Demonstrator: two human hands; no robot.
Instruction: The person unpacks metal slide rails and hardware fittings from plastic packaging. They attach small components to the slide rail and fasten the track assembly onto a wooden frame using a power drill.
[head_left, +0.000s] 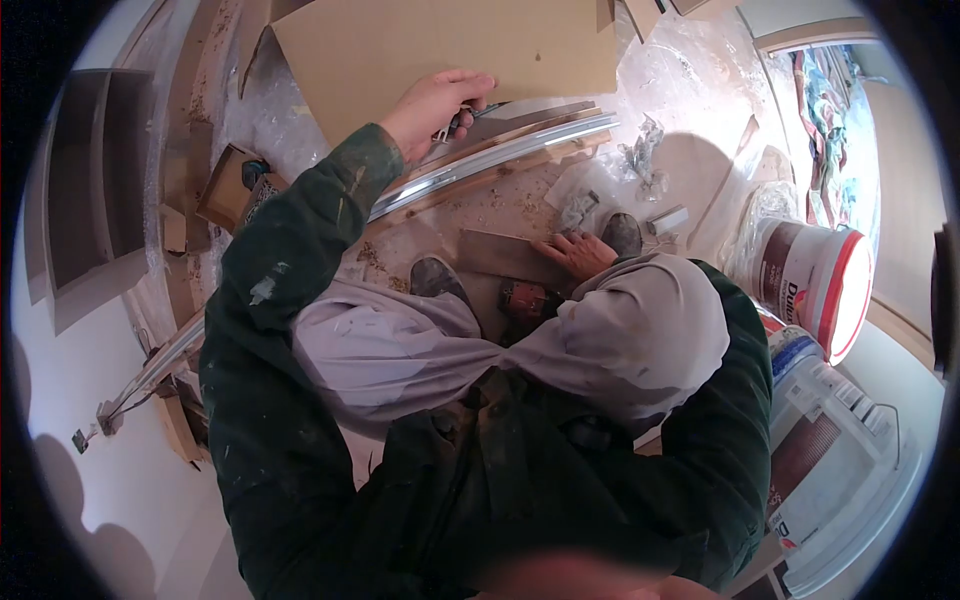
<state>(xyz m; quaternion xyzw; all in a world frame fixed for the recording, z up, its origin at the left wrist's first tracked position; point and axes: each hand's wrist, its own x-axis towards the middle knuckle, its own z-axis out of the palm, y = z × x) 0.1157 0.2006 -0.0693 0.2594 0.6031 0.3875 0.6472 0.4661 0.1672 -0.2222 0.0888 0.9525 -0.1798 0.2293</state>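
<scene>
Metal tool (442,131), its type mostly hidden by fingers, is clasped in the left hand (440,110), at the edge of a large cardboard sheet (450,50) and near a shiny metal rail (500,160). The right hand (580,256) grips nothing visible; its fingers spread over one end of a wooden board (508,254). A red-and-black power tool (525,300) lies between the person's shoes. To the left, an open cardboard box (225,188) contains a dark teal item (254,173), too small to identify. On the right, a white bucket (800,268) with a red rim reads "Dulux". Just beside it, a pale tub (845,450) carries a brown label panel, its lettering mostly illegible. What either of these two holds cannot be told.
</scene>
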